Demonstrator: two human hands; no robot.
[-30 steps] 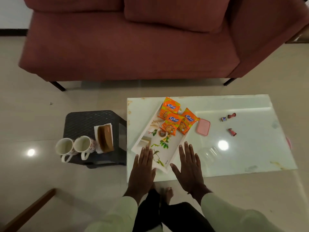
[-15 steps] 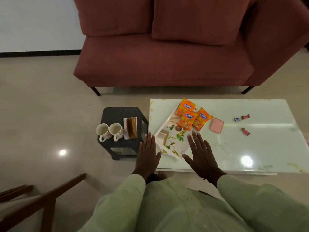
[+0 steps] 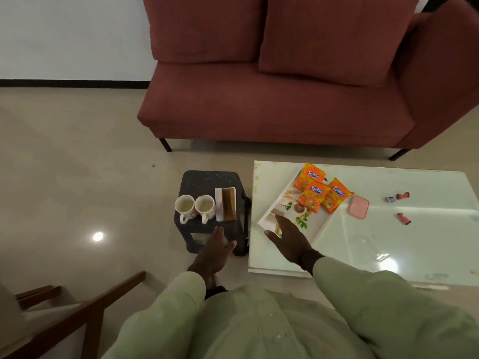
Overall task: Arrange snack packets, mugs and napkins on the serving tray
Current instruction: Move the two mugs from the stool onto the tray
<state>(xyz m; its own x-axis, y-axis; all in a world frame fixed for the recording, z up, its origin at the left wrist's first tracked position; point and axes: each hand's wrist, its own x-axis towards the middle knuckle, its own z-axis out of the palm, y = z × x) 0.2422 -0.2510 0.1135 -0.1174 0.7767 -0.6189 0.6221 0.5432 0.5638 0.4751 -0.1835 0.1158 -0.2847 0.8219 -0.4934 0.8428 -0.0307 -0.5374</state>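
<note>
Two mugs (image 3: 195,208) beyond empty left hand (image 3: 213,251)

- Garment: long-sleeved top, pale green, plain weave, loose fit.
- Sleeves: left sleeve (image 3: 178,296) and right sleeve (image 3: 344,278) end at wrists.
- left hand (image 3: 213,252), right hand (image 3: 290,237): bare, no rings visible.

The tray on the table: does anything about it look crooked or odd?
Yes. The tray lies skewed to the table edges, and one snack packet overhangs its rim. Nothing looks spilled or broken.
</note>
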